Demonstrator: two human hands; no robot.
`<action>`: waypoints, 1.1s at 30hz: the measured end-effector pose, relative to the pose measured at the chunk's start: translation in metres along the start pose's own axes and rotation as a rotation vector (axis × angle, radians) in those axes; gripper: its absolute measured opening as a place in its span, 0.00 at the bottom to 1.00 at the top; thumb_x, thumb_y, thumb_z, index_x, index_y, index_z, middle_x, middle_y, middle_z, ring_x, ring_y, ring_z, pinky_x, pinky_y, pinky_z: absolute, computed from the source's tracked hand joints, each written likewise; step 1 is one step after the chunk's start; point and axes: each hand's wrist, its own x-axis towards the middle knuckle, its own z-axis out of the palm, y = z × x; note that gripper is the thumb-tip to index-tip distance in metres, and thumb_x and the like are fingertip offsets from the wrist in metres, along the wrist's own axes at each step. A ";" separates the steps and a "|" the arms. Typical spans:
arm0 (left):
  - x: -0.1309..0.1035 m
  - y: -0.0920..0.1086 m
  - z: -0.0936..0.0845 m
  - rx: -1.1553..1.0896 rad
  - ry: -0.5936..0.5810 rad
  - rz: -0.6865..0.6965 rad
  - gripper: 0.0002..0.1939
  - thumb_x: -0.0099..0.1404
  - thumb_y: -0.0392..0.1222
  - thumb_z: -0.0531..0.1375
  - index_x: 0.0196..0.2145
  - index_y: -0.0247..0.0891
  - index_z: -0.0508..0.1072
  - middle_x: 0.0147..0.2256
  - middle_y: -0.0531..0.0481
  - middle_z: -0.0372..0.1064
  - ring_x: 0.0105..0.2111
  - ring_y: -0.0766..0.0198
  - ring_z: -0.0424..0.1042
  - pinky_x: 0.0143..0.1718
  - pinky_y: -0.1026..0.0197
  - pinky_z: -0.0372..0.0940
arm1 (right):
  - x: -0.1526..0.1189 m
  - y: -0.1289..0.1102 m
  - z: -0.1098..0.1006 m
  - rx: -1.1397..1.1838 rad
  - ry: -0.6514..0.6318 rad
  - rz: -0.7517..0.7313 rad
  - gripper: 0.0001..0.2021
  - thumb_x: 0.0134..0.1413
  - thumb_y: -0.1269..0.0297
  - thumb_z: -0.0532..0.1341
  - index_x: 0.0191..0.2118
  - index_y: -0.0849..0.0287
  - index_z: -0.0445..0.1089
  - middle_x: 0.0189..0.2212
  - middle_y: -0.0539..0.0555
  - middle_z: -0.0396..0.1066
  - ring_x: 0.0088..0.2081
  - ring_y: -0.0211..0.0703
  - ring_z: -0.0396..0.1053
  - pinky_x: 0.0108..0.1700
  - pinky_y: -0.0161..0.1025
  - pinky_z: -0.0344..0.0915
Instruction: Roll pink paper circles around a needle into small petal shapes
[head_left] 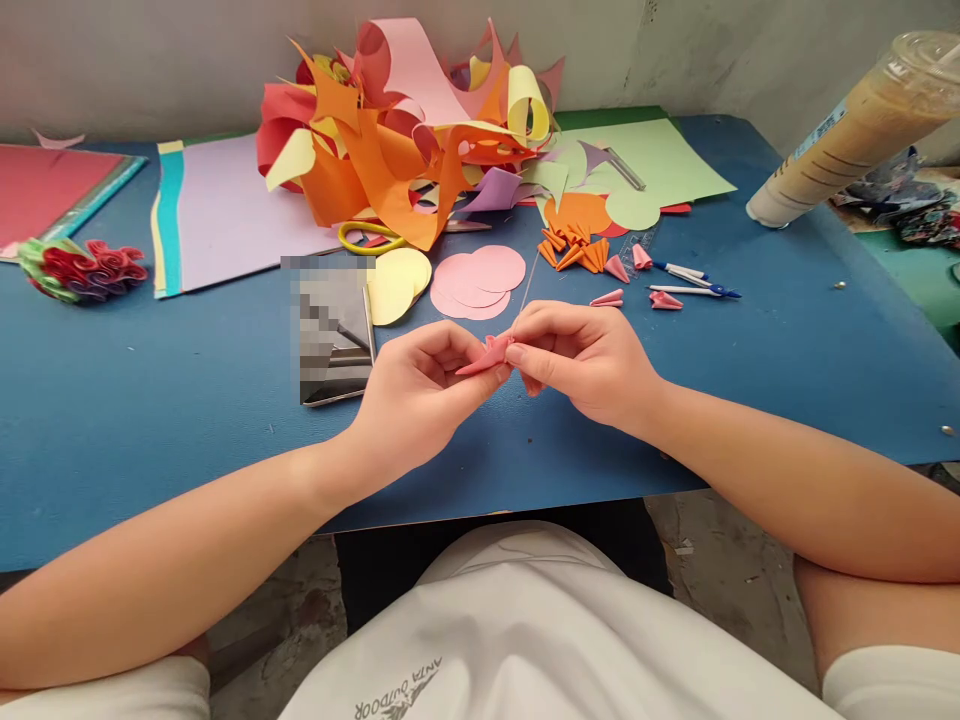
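A small folded pink paper piece (489,356) is pinched between both hands above the blue table (225,400). My left hand (420,385) grips its left and lower side with thumb and fingers. My right hand (585,360) pinches its right end, thumb against fingertips. A thin line rises from near the right fingertips. Just beyond the hands lie pink paper circles (480,283) and yellow paper circles (400,285). Folded orange pieces (576,248) and a few folded pink pieces (642,257) sit behind my right hand.
Paper scraps (405,130) are heaped at the back beside yellow-handled scissors (367,237). A phone-like device (337,335) lies left of the hands. Compasses (694,285) and a tilted drink cup (847,130) are at the right; a paper-flower bundle (82,268) is far left.
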 end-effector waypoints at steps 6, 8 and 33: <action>-0.002 -0.003 0.000 0.015 0.016 0.052 0.14 0.55 0.43 0.77 0.26 0.39 0.76 0.26 0.52 0.76 0.27 0.65 0.75 0.31 0.61 0.75 | -0.001 0.002 0.001 -0.013 0.010 -0.029 0.13 0.50 0.59 0.79 0.33 0.61 0.80 0.27 0.50 0.73 0.21 0.31 0.67 0.22 0.31 0.66; -0.002 -0.003 0.001 0.019 0.014 0.077 0.13 0.55 0.42 0.77 0.26 0.39 0.77 0.28 0.52 0.78 0.29 0.64 0.77 0.35 0.60 0.77 | -0.001 0.002 0.001 0.007 0.012 -0.039 0.14 0.48 0.58 0.79 0.32 0.61 0.79 0.27 0.50 0.74 0.21 0.32 0.67 0.21 0.31 0.66; -0.007 -0.008 -0.002 0.255 0.026 0.459 0.08 0.60 0.28 0.69 0.33 0.38 0.78 0.31 0.52 0.81 0.29 0.68 0.78 0.32 0.67 0.73 | -0.002 0.005 -0.001 -0.297 -0.035 -0.467 0.10 0.55 0.65 0.76 0.32 0.59 0.76 0.29 0.52 0.74 0.33 0.40 0.71 0.29 0.35 0.70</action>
